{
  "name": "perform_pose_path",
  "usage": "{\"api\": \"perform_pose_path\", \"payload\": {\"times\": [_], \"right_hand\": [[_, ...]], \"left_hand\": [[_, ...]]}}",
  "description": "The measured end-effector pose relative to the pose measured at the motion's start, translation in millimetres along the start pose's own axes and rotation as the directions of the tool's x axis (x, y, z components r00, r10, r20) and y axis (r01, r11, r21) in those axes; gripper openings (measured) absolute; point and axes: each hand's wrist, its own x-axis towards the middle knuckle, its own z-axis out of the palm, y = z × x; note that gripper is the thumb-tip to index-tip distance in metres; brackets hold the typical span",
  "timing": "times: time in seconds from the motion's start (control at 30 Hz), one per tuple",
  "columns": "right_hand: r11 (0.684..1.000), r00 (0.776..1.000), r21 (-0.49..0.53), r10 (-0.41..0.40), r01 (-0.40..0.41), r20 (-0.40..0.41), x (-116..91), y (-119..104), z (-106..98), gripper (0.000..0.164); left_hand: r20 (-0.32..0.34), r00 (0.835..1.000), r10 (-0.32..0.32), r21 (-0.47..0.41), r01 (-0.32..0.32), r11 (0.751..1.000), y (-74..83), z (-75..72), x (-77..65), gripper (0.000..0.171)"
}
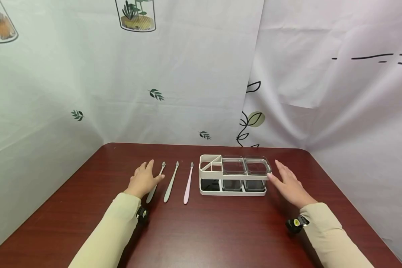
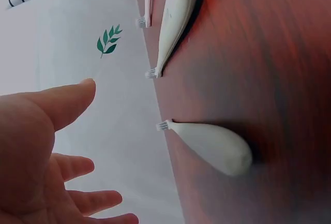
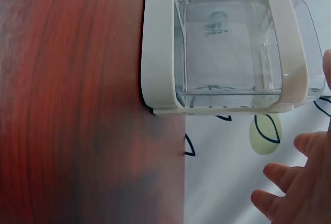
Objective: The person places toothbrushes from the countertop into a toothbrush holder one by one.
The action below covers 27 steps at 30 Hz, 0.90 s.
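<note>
Here, brown table [image 1: 201,230], white cloth [image 1: 194,63].

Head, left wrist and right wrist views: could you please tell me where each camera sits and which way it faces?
Head: on the head, looking forward and down at the table, three toothbrushes and white rack; left hand, right hand and sleeves show.
Left wrist: on that wrist, looking across the table at the toothbrushes and backdrop; the thumb and fingers show.
Right wrist: on that wrist, looking at the rack's end and backdrop; part of the hand shows.
Shared: head and left wrist share the toothbrushes.
</note>
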Motion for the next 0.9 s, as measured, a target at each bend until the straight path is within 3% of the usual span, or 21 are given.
{"api": "perform_pose_path", "payload": {"times": [0.17,0.37,0.6,0.9], "right_hand": [[0.997,1.000,0.080,-0.016,0.018,-0.025,3,-1,3,0.079],[0.988,0.998,0.152,0.046,-0.040,-0.034,6,-3,6,0.081],[0.979,0.997,0.195,0.065,-0.057,-0.038,9,-5,10,0.081],[0.969,0.997,0.234,0.081,-0.076,-0.015,7,-6,15,0.077]], "left_hand": [[-0.008,1.000,0.017,-0.061,-0.017,0.998,-0.5,0.5,7.9,0.079],[-0.017,1.000,0.017,-0.134,-0.019,0.991,0.4,1.4,17.4,0.075],[-0.045,0.999,0.010,-0.237,-0.020,0.971,-5.8,-0.4,24.8,0.067],[-0.029,0.999,-0.036,-0.341,0.024,0.940,-10.8,-1.4,30.9,0.060]]}}
